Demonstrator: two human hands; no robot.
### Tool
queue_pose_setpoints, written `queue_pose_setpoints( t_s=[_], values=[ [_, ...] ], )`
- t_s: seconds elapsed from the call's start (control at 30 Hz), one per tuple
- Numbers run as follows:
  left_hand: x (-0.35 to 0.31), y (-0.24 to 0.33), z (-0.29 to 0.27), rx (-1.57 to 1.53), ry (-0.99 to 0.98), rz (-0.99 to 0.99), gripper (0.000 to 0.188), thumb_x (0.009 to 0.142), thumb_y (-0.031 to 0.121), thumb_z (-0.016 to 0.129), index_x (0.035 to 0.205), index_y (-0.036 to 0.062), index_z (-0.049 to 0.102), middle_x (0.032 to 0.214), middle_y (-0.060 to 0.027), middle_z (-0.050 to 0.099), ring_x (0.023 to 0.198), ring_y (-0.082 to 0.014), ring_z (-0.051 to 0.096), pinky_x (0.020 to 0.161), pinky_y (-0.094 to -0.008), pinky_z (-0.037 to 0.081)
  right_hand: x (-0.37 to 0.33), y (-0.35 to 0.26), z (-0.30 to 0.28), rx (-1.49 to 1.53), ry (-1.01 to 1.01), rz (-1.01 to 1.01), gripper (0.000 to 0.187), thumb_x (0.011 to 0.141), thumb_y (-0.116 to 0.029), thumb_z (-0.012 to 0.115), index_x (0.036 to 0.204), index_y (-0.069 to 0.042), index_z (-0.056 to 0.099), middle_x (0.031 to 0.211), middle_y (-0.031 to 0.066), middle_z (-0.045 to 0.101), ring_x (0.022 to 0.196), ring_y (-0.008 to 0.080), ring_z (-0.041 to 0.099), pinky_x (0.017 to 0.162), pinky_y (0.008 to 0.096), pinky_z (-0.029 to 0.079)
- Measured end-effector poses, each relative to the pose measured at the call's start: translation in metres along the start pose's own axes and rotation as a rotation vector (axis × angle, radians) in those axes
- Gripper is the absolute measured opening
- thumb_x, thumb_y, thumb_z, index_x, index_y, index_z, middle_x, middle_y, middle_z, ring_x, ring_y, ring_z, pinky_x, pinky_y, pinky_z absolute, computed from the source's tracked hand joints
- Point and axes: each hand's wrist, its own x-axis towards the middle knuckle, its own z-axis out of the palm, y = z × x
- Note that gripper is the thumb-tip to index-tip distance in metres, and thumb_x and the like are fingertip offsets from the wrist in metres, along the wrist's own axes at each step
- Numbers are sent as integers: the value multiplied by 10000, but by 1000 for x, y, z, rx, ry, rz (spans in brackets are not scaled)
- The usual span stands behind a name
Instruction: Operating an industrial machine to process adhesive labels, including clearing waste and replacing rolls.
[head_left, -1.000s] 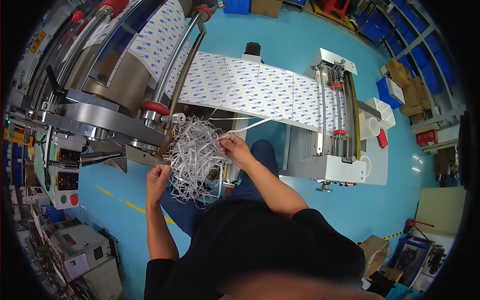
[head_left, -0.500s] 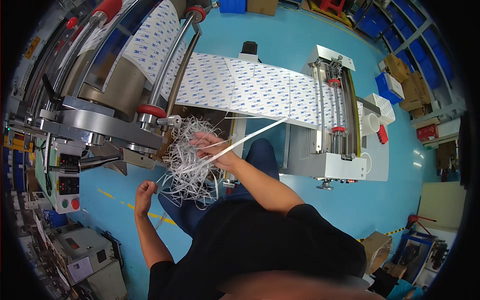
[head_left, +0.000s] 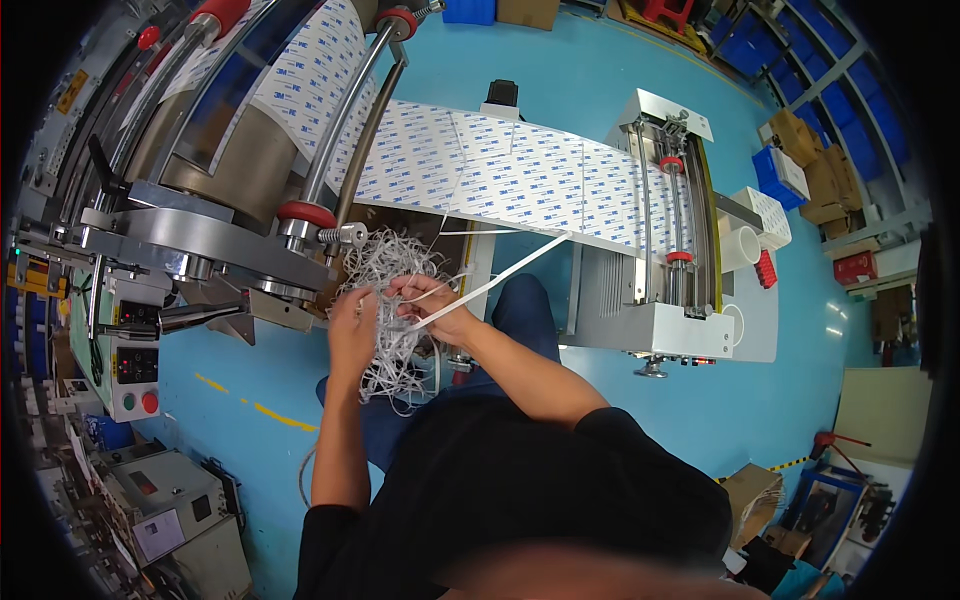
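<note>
Strip: one white strip [head_left: 515, 269] slants from the near edge of the printed sheet [head_left: 520, 170] to the right hand [head_left: 432, 305].
Right hand: fingers curled in, the strip running across it; whether it is pinched or only draped, I cannot tell.
Left hand: just beside the right, over the heap [head_left: 388, 378], fingers bent; whether they hold anything, I cannot tell.
Heap: loose, tangled strips under and around both hands, near the roller [head_left: 340, 120].
Sheet: spans from the roller side to the end frame [head_left: 690, 328].
Done: many strips already lie gathered in the heap.
Left: apparently this strip, its far end still at the sheet; further amount unclear.
</note>
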Motion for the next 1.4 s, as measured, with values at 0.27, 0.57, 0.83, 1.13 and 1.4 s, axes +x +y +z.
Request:
queue_pose_setpoints(
  t_s=[0.27,0.57,0.83,1.13,1.4],
  values=[
    [47,41,45,-381,-345,-276,267,900,224,535,1038,3,596,841,-97,636,736,-145,603,649,-265,470,-13,11,-2,-90,-59,-47,184,856,-143,575,1017,-56,585,780,23,618,695,112,595,632,230,460],
    [46,41,27,-229,-133,-133,237,889,222,551,847,-3,613,644,-5,551,597,-58,463,534,-244,392,-4,7,-25,7,209,-13,157,857,-72,528,1008,-55,570,891,23,580,733,118,564,593,222,458],
    [12,3,-2,-73,4,-61,194,874,168,566,832,-20,593,644,-24,549,617,-73,472,564,-254,403,-1,-7,-49,-107,520,-110,120,861,-86,531,971,-73,578,809,3,601,717,91,546,628,213,422],
    [-30,-32,-24,-132,119,-127,196,879,160,566,806,-17,609,629,-33,542,594,-93,475,555,-260,406,0,-10,-36,-279,383,-268,180,848,29,504,1015,-19,552,964,41,606,902,102,561,816,222,426],
    [-38,-49,-22,-294,33,-347,285,910,238,522,829,-8,641,616,29,509,589,-49,437,534,-227,362,2,-17,13,-92,73,-171,452,861,-10,527,1291,-92,412,1197,106,548,889,165,593,769,274,489]
  ],
)
